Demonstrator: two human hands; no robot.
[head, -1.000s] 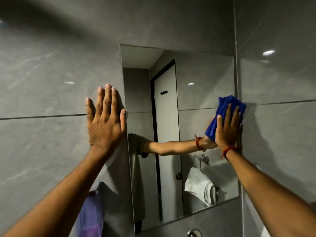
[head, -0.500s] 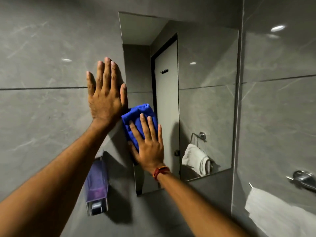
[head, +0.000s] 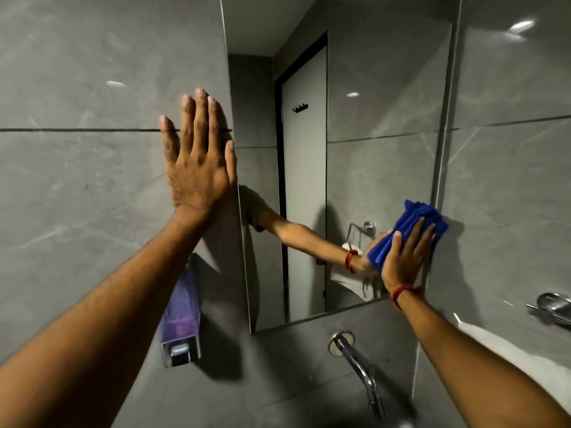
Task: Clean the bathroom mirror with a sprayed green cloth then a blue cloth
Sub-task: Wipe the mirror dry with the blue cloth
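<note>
A grey tiled wall (head: 92, 196) fills most of the view, with a dark grout line running across it at the height of the left fingertips. Set into it is the tall mirror (head: 370, 149), which reflects a pale door with a row of hooks, more grey tile, and the person's own reaching arm.

The left hand (head: 197, 168) lies flat on the wall just beside the mirror's left edge, fingers (head: 202, 118) straight, close together and pointing up, holding nothing. The right hand (head: 404, 257) is spread open against the lower right part of the mirror, pressing a folded blue cloth (head: 408, 223) to the glass with the palm and outstretched fingers rather than gripping it; the cloth sticks out above the fingertips and overlaps the mirror's right edge onto the tile. A red thread band (head: 403, 293) circles the right wrist.

Below the left forearm, a soap dispenser (head: 180, 329) with purple liquid hangs on the wall. A chrome tap (head: 358, 362) juts from the wall under the mirror. At the far right a chrome holder (head: 553, 308) sits above a white towel (head: 506, 347).
</note>
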